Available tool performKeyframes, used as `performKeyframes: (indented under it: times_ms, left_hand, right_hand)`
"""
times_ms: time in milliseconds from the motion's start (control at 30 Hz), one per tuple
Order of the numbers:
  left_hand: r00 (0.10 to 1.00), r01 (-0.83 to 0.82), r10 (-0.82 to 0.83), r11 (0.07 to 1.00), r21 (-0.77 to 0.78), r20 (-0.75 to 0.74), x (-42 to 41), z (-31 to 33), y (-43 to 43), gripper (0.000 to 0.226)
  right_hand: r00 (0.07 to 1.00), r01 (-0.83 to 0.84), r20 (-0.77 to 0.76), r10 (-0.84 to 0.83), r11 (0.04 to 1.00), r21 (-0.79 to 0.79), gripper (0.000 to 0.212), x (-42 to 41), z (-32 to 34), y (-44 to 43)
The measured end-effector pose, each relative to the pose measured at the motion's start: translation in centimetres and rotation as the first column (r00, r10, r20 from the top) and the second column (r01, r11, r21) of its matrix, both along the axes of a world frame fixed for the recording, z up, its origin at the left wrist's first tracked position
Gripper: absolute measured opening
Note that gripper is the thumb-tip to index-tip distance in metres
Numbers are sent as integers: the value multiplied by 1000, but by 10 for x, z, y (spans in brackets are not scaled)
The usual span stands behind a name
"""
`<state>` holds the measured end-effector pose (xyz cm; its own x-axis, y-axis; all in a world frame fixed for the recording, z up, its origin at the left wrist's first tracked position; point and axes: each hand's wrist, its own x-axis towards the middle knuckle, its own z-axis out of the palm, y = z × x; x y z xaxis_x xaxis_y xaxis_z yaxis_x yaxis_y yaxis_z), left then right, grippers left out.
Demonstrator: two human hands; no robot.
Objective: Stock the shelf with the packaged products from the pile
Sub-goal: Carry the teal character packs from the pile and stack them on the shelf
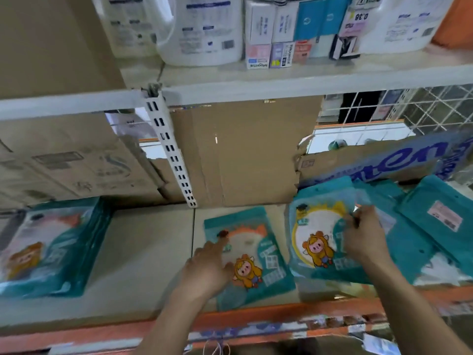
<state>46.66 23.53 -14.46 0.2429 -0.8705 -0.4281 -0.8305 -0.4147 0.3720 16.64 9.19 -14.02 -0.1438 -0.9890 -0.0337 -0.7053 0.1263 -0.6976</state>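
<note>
A teal cartoon packet (266, 254) lies flat on the beige shelf board (143, 260). My left hand (210, 265) rests on its left part with the fingers stretched out. To the right, a second teal packet (317, 237) tops a loose pile of teal packets (430, 226); my right hand (363, 234) pinches its upper right edge. A neat stack of the same packets (51, 247) stands at the left end of the shelf.
Cardboard boxes (245, 155) and a slotted white upright (174, 152) back the shelf. A torn blue-printed carton (384, 160) lies behind the pile. White jugs (202, 29) and small boxes (271, 32) fill the shelf above. An orange rail (256, 319) edges the front.
</note>
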Motion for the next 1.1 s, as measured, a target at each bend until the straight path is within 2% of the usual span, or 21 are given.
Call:
performKeyframes:
  times_ms: [133, 300, 467, 567, 700, 767, 867, 967, 1100]
  left_hand:
    - [978, -182, 183, 983, 21, -99, 9, -15, -1, 58]
    - [902, -387, 395, 919, 78, -177, -1, -28, -21, 80]
    - [737, -552, 557, 823, 134, -382, -13, -31, -36, 63]
    - [656, -635, 635, 757, 157, -408, -14, -34, -40, 49]
    - [670, -633, 650, 753, 182, -360, -23, -36, -42, 11]
    - [643, -644, 672, 734, 214, -368, -26, -40, -45, 11]
    - [635, -662, 697, 713, 229, -334, -31, -51, -46, 22]
    - [644, -673, 674, 724, 151, -361, -46, -37, -47, 19]
    - [469, -771, 703, 621, 139, -535, -60, -24, -45, 15]
  right_hand:
    - [995, 19, 100, -22, 999, 33, 11, 15, 4, 11]
    - [985, -17, 170, -18, 980, 199, 11, 23, -12, 14]
    - [959, -38, 278, -45, 958, 284, 20, 28, -31, 11]
    - [932, -109, 363, -23, 934, 339, 26, 17, -37, 2]
    - [909, -243, 414, 52, 873, 423, 12, 3, -27, -19]
    - [899, -278, 431, 80, 865, 419, 6, -3, -25, -28]
    - [878, -325, 463, 118, 858, 398, 8, -12, -24, -37]
    - [857, -378, 493, 152, 836, 399, 14, -22, -28, -41]
    - [831, -425, 525, 182, 818, 388, 21, -36, -31, -43]
